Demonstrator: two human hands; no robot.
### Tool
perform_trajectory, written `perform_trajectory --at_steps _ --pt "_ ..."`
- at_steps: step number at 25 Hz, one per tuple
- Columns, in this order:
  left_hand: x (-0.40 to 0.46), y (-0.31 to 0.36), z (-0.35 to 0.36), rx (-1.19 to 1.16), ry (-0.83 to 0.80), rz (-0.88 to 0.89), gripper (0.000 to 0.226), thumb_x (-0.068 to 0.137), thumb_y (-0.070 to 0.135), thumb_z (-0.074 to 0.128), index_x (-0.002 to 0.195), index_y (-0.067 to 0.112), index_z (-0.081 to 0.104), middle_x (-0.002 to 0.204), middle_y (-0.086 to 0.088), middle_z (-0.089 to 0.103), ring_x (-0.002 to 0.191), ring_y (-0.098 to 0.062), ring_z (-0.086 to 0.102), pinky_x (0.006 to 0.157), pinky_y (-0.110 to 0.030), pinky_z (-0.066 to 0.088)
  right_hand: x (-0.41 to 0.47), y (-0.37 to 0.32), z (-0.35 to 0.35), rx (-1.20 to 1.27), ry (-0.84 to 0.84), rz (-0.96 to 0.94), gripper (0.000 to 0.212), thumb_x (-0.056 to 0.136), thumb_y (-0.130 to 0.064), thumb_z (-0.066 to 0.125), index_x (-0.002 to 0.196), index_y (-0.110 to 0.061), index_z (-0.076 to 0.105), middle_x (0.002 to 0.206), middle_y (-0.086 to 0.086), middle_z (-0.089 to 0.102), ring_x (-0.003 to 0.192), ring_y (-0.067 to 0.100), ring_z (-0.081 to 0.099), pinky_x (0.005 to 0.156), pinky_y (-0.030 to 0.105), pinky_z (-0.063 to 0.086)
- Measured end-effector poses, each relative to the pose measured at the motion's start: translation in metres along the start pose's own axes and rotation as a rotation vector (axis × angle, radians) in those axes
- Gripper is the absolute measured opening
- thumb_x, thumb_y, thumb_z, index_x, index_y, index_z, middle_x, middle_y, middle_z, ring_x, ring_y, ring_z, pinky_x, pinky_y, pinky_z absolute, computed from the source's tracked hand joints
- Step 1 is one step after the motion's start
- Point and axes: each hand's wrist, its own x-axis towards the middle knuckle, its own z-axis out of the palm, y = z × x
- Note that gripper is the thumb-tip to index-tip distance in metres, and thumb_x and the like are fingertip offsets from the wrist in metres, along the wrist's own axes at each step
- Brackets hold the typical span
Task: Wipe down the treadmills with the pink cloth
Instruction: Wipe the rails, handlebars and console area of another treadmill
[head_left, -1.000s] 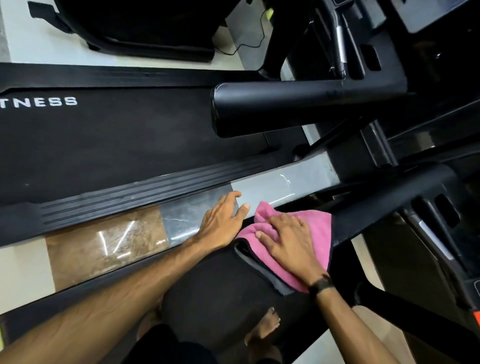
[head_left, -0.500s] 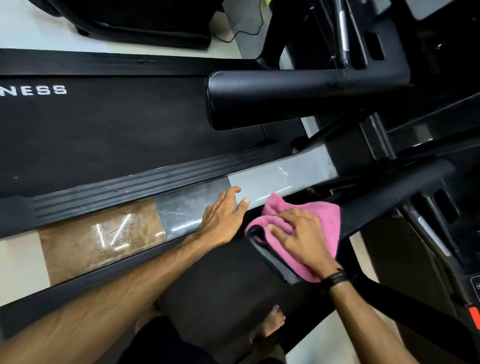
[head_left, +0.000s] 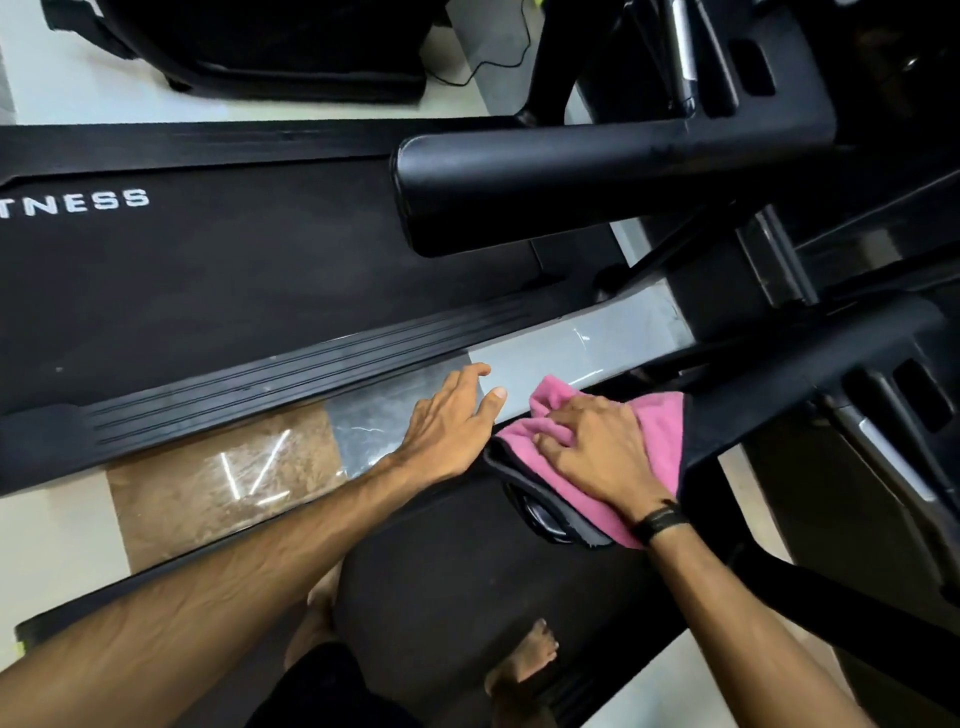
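Meanwhile right hand (head_left: 605, 449) keeps pressing pink cloth (head_left: 660, 447), barely shifted.

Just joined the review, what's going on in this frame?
A person is wiping a treadmill. The right hand presses the pink cloth onto the near treadmill's black cover. The left hand rests open beside it at the cover's edge, fingers reaching over the floor gap. A second treadmill lies beyond.

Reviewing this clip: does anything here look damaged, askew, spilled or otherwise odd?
Nothing stands out. The right hand presses the pink cloth onto the near treadmill's black handrail, and the left hand rests open beside it. No spill or damage shows on the floor tiles.
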Motion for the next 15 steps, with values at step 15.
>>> perform_trajectory --at_steps 15 --pt "0.028 0.057 0.022 0.048 0.174 0.061 0.039 0.103 0.045 0.037 0.132 0.022 0.050 0.130 -0.001 0.057 0.122 -0.024 0.052 0.106 -0.048 0.038 -0.021 0.028 -0.007 0.183 -0.002 -0.193 0.056 0.081 -0.075 0.047 0.121 -0.041 0.066 0.101 -0.003 0.068 0.101 0.020 0.056 0.092 0.042 0.034"
